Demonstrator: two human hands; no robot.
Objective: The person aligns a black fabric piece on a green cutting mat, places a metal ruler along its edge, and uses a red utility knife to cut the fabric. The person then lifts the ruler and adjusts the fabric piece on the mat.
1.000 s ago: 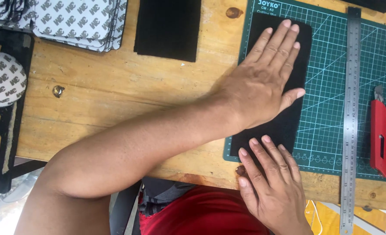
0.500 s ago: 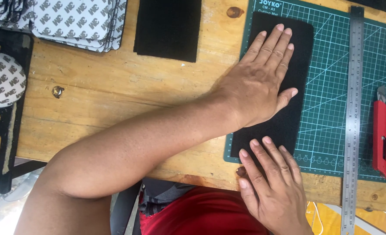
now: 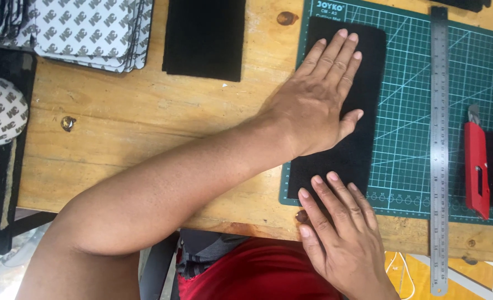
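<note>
Resting flat at the near edge of the worktop (image 3: 146, 119), the right hand (image 3: 343, 241) lays its fingers (image 3: 327, 191), slightly spread and gripping nothing, on the near end of a black sheet (image 3: 363, 150). This matte, dark rectangle lies on the green cutting mat (image 3: 413, 100), its long axis running near to far, leaning slightly right at the far end. Farther on, the left hand (image 3: 321, 97) presses palm-down on it, fingers extended and close together. A steel ruler (image 3: 439, 139) and red utility knife (image 3: 476, 166) lie to the right.

soft, even daylight lit the scene brightly, shadows under the left hand (image 3: 318, 100) stayed faint, and focus held sharp without glare.
</note>
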